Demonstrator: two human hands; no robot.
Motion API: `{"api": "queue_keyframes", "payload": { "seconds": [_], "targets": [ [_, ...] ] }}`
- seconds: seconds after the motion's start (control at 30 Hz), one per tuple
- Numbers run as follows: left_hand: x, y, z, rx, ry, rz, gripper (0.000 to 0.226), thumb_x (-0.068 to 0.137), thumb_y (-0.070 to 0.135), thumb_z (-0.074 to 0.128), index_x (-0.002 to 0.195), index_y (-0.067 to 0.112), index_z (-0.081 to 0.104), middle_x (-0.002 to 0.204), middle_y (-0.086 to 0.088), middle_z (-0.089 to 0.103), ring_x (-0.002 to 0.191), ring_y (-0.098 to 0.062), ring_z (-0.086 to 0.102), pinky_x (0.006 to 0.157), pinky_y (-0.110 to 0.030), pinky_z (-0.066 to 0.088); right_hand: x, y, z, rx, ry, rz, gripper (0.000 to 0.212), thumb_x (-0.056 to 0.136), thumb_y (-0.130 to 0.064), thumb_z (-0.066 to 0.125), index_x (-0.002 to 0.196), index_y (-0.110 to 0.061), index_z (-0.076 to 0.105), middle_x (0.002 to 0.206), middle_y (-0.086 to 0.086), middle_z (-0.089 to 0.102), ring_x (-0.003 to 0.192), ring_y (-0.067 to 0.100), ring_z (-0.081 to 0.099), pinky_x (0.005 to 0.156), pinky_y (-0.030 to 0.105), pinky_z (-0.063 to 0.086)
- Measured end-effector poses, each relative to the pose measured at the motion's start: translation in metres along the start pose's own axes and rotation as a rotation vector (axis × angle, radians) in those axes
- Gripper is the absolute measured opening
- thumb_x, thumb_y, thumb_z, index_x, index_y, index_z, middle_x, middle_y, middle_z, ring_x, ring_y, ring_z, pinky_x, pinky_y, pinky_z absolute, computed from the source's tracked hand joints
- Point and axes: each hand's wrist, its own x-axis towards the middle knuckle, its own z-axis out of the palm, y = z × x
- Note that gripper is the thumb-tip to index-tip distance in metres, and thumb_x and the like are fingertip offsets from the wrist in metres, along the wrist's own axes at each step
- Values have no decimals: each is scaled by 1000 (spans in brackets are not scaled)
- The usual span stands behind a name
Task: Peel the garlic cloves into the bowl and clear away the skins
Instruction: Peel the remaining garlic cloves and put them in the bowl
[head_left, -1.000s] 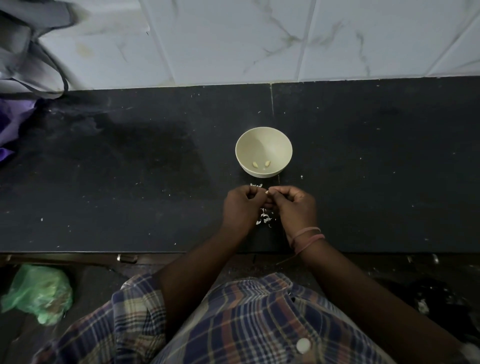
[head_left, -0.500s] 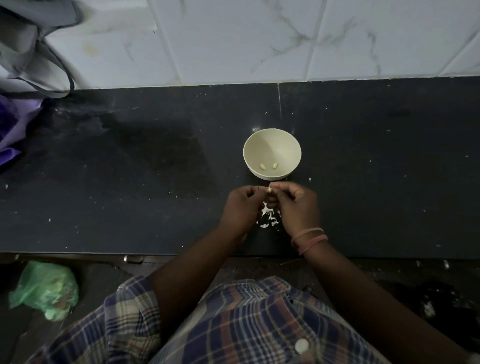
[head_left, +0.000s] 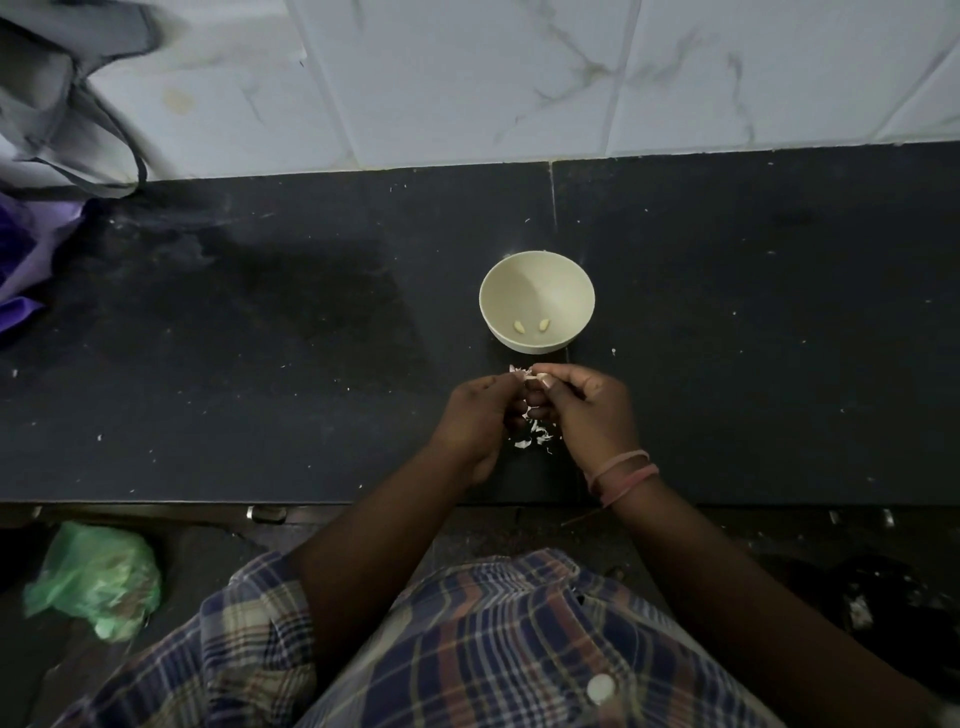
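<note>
Skin now curls free at the tip of the garlic clove (head_left: 537, 378), pinched between left hand (head_left: 475, 415) and right hand (head_left: 587, 410) just before the bowl (head_left: 536, 299); peeling is further along, while skins (head_left: 535, 435) litter the tabletop (head_left: 260, 364)

A home kitchen: a dark stone countertop (head_left: 260, 338) runs along a wall of white marble-veined tiles (head_left: 467, 78). A small cream bowl (head_left: 536, 299) stands on it, and a crumpled green plastic bag (head_left: 96, 587) lies below its front edge.
</note>
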Motion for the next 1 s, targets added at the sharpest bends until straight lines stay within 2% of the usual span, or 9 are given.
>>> {"api": "queue_keyframes", "payload": {
  "seconds": [0.07,0.2,0.33,0.43,0.53,0.6,0.67,0.83,1.0],
  "targets": [
    [-3,0,0,-48,8,-39,21,98,4,52,85,3,68,61,0,69,52,-7,62,52,-18,47,-1,2,-1,82,-19,41,18,95,1,56,103,-2,72,93,22,74,78,35,70,75,43,60],
    [2,-1,-7,-105,123,-63,14,97,3,58,85,1,67,71,-10,64,57,-12,61,57,-21,55,-4,-1,-2,243,-28,94,20,99,3,49,100,-5,68,86,15,70,69,16,66,65,23,57],
    [1,-4,-9,-105,175,-87,12,91,5,71,98,-5,70,80,-16,69,68,-18,67,58,-23,58,-5,-2,-4,222,-46,85,23,96,2,54,101,-12,72,78,5,67,66,9,58,64,21,52],
    [-2,-4,-9,-84,189,-92,6,93,-3,65,98,-6,67,84,-19,70,71,-21,69,61,-23,61,-5,-4,-2,221,-33,88,22,93,4,59,98,-12,74,74,5,67,65,10,58,62,21,52],
    [0,-4,-10,-86,172,-95,12,94,-7,60,104,-4,67,94,-25,71,78,-26,71,73,-31,63,-7,-6,1,277,-4,116,16,89,6,63,95,-6,73,74,7,71,63,13,63,62,23,55],
    [0,-4,-9,-77,141,-90,15,96,-2,57,106,-3,68,101,-28,72,88,-33,71,87,-44,61,-8,-6,2,283,18,121,12,88,5,66,93,-4,72,74,8,72,65,13,66,63,23,56],
    [-2,-4,-8,-67,108,-79,13,97,6,60,104,1,70,98,-24,73,91,-33,69,94,-49,56,-8,-5,2,268,35,122,10,88,4,67,94,-3,72,76,10,73,66,14,67,62,23,57],
    [-3,-9,-8,-76,55,-75,20,96,12,65,111,0,72,94,-17,72,86,-26,69,77,-33,59,-6,1,4,133,49,78,13,89,3,65,100,2,71,84,13,74,68,12,68,65,25,57],
    [-5,-4,-7,-210,22,-119,17,95,6,64,109,-1,70,86,-12,74,75,-18,73,65,-27,60,-8,-1,4,-73,35,-44,14,92,-4,63,96,-9,76,88,8,76,78,16,71,74,30,59]
  ]
}}
